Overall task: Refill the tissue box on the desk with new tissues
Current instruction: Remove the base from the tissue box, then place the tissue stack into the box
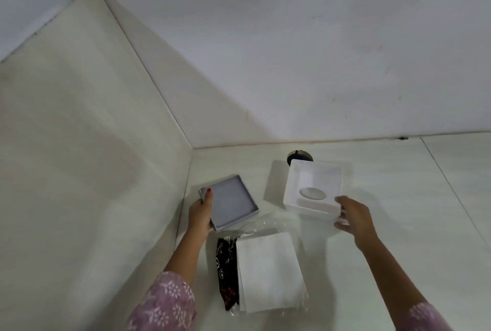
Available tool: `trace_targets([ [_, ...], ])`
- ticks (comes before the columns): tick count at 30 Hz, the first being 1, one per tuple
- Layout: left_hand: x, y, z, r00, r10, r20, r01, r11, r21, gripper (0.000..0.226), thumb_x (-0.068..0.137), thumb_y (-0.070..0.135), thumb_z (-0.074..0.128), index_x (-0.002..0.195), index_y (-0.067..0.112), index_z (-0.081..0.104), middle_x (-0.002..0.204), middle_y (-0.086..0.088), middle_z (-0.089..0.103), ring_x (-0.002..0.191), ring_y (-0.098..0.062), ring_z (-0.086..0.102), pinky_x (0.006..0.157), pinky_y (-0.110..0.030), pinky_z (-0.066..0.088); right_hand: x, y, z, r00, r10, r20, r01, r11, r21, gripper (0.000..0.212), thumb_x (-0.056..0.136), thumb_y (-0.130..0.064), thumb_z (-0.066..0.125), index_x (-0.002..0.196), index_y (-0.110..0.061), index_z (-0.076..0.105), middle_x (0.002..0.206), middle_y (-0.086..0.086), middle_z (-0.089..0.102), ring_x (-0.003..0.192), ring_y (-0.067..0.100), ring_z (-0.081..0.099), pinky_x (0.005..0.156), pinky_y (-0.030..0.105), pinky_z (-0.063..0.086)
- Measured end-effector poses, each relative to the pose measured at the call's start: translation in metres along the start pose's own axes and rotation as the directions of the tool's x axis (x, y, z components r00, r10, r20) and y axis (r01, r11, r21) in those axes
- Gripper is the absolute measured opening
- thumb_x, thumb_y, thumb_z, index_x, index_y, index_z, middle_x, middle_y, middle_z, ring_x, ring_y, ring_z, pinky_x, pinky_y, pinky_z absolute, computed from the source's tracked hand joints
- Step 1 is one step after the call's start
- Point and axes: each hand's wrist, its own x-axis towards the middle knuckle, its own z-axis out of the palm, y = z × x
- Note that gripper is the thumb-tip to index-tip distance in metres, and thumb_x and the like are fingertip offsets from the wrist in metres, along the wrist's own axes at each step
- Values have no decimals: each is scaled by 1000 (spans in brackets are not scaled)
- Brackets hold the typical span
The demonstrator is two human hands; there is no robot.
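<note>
Head view, looking down into a desk corner. Pale desk surface [385, 224], faint seam running toward 5 o'clock at the right; off-white partition panel [79, 144] along the left; plain white wall [292, 51] behind, lightly scuffed. Round cable hole [299, 156] at the back edge, partly hidden.

Left hand [199, 212] closed on grey square tray [230, 204], thumb on top, fingers beneath; tray tilted, at 9 o'clock of centre. Right hand [354, 217] half open, fingers curled under near rim of white tissue box shell [314, 187], oval opening facing up inside; blurred. Stack of white tissues [269, 273] in clear wrap at 6 o'clock, dark patterned band [226, 272] on its left side. Purple floral sleeves [164, 304] at bottom.
</note>
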Motion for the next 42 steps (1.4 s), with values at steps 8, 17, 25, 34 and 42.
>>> trace_targets([
  [8, -91, 6, 10, 904, 398, -158, -246, 785, 569, 50, 81, 21, 63, 124, 1, 46, 111, -22, 58, 105, -36, 54, 88, -41, 45, -73, 63, 16, 829, -554, -70, 480, 771, -419, 45, 77, -12, 67, 118, -9, 49, 113, 7, 47, 105, 29, 51, 89, 41, 45],
  [17, -145, -87, 45, 994, -101, -49, 108, 752, 651, 62, 79, 42, 56, 123, 1, 40, 128, -20, 45, 121, -35, 44, 99, -35, 38, -120, 107, 52, 898, -296, 325, 424, 776, -466, 48, 76, -19, 60, 119, -3, 48, 94, 4, 51, 88, 18, 47, 71, 14, 35],
  [25, -143, -83, 39, 992, -126, -31, 129, 936, 329, 74, 48, 43, 73, 105, -1, 53, 112, -12, 50, 87, -25, 54, 76, -27, 43, -130, 106, 47, 913, -237, 333, 366, 836, -409, 31, 78, -10, 60, 107, -14, 50, 98, 5, 55, 95, 21, 51, 65, 14, 36],
  [34, -143, -90, 23, 938, -123, 325, 128, 992, 5, 73, 39, 40, 80, 105, 12, 66, 104, -12, 72, 96, -30, 67, 87, -44, 55, -125, 104, 28, 955, -151, 254, 225, 928, -297, 63, 81, -25, 64, 136, -11, 36, 139, 9, 45, 123, 25, 46, 100, 32, 35],
  [42, -147, -73, 19, 829, 127, 545, -66, 989, -129, 55, 54, 29, 75, 107, 16, 63, 98, -1, 76, 95, -22, 69, 74, -32, 56, -127, 63, 26, 889, -300, 345, 287, 954, 88, 53, 66, -33, 70, 115, -27, 49, 109, -5, 62, 93, 11, 62, 63, 16, 50],
])
